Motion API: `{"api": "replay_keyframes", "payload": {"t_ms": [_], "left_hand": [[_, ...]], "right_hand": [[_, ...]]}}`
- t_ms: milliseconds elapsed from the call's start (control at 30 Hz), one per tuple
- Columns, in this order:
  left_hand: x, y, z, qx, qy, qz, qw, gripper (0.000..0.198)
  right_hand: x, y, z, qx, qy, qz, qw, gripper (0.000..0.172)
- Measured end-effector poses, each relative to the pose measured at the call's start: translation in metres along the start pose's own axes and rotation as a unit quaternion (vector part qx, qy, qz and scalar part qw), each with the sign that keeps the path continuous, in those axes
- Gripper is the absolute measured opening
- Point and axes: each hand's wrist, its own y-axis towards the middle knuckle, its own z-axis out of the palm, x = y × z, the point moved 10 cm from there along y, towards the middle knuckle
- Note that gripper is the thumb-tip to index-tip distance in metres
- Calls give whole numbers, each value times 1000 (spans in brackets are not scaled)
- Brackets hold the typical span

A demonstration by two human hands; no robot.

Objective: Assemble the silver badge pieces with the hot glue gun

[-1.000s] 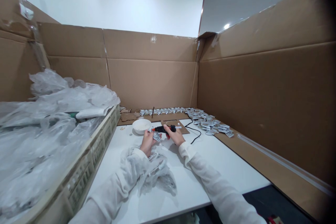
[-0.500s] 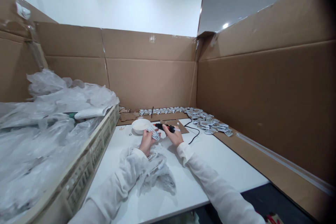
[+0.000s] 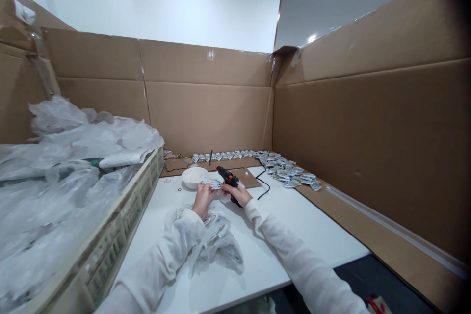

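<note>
My left hand (image 3: pixel 202 200) is closed on the left end of a small flat white piece with dark print (image 3: pixel 211 183). In my right hand (image 3: pixel 237 195) is a black glue gun with an orange tip (image 3: pixel 228 176), its nozzle pointing up and to the left. Fingertips of the right hand reach the right end of the printed piece, though whether they pinch it is hard to make out. Just behind the left hand stands a white bowl (image 3: pixel 188 179). Under my left forearm lies a crumpled clear plastic bag (image 3: pixel 217 250) on the white table (image 3: pixel 268 260).
A plastic crate (image 3: pixel 121 225) full of clear bags (image 3: pixel 66 206) fills the left side. Several similar printed pieces (image 3: pixel 290 170) are heaped at the back right, with a row along the back. A black cord (image 3: pixel 265 189) and cardboard sheet (image 3: pixel 247 178) lie nearby. Cardboard walls (image 3: pixel 206 108) surround the table.
The glue gun has turned from pointing level at the printed piece to pointing up and left above it. The piece has tilted flatter, and the right fingertips have come to its right end.
</note>
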Motion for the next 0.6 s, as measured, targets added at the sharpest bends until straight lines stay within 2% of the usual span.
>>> {"api": "replay_keyframes", "payload": {"t_ms": [233, 333, 467, 533, 567, 600], "left_hand": [[-1, -1, -9, -44, 11, 3, 999, 43], [-6, -2, -13, -58, 59, 7, 997, 41], [-21, -5, -30, -99, 164, 17, 981, 28], [-23, -4, -32, -67, 224, -5, 972, 23], [-24, -3, -30, -31, 265, -13, 964, 21], [-27, -2, -26, 11, 311, -10, 950, 19]], "right_hand": [[-2, 7, -22, -31, 93, 79, 992, 19], [-4, 6, -36, -41, 98, 115, 988, 12], [-14, 8, -59, -27, 79, 176, 981, 6], [-19, 15, -85, -72, 83, 188, 976, 8], [-15, 20, -111, -151, 91, 153, 972, 12], [-11, 26, -128, -184, 95, 131, 969, 15]]}}
